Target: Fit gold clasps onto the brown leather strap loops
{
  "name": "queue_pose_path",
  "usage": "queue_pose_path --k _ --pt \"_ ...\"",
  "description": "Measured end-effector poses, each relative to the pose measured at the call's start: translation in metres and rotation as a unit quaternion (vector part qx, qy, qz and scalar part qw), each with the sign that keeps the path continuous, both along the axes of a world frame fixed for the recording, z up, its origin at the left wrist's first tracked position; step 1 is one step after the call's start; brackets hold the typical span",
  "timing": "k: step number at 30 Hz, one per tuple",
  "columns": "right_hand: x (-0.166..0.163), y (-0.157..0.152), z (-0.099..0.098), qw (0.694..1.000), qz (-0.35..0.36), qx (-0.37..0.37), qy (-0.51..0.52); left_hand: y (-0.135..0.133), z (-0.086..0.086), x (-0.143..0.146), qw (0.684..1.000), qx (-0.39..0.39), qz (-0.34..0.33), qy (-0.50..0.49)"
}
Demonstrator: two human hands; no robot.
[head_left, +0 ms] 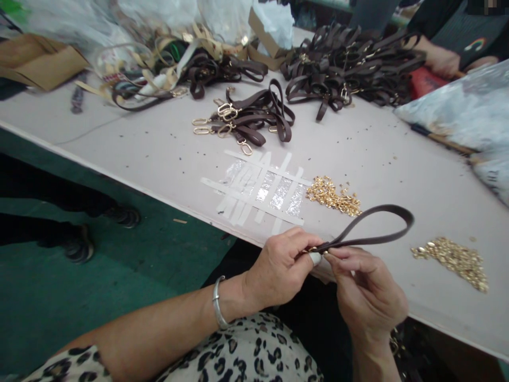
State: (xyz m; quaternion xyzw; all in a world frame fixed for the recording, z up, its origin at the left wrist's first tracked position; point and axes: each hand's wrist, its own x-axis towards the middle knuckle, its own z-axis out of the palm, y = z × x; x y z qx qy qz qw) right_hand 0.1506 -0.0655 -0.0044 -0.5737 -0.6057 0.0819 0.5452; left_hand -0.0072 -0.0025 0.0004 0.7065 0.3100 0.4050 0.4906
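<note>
My left hand [278,268] pinches the joined ends of a dark brown leather strap [377,225] that loops out to the right over the table edge. A white wrap covers one fingertip at the pinch. My right hand [366,289] is closed just right of it, fingertips meeting the strap's end, where a small gold piece shows. Two piles of small gold fittings lie close by, one [334,196] above my hands and one [453,257] to the right.
The pale table [159,154] carries crossed tape strips [258,188], a bundle of finished straps with gold clasps [246,116], a big heap of brown straps [350,63], mixed straps and plastic bags at the back left. Another person's arm [441,58] rests at the far right.
</note>
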Motion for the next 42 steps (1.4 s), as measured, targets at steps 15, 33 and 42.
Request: queue_pose_path --k 15,33,42 --pt "-0.023 0.005 -0.011 0.946 -0.067 -0.099 0.302 0.000 -0.010 -0.003 0.999 -0.020 -0.003 -0.028" --pt "-0.024 -0.021 -0.006 0.951 -0.071 -0.106 0.283 -0.001 0.002 -0.008 0.978 -0.182 -0.069 -0.069" --pt "-0.036 -0.035 -0.006 0.949 0.028 -0.187 0.253 -0.012 0.005 -0.017 0.998 0.005 -0.054 -0.034"
